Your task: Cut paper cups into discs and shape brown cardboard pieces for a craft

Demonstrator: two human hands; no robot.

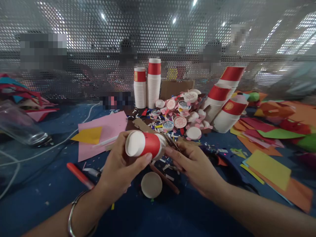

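Note:
A white paper cup with a red band (151,144) lies sideways in my left hand (124,158), its white round end turned toward the left. The fingers of that hand wrap around it. My right hand (189,161) is closed at the cup's right end, thumb and fingers pinched together. A thin dark piece (174,144) shows by these fingers, against the cup's right end; what it is I cannot make out. Below the cup, a round cream-coloured disc or cup end (151,185) rests on the blue table, beside a brownish stick (168,180).
Stacks of paper cups stand upright (153,85) at the back and lean (217,98) at the right. Between them lies a heap of printed cup bottoms (179,122). Coloured paper (269,168), pink sheets (111,126), a red marker (80,175) and a clear bottle (22,125) lie around.

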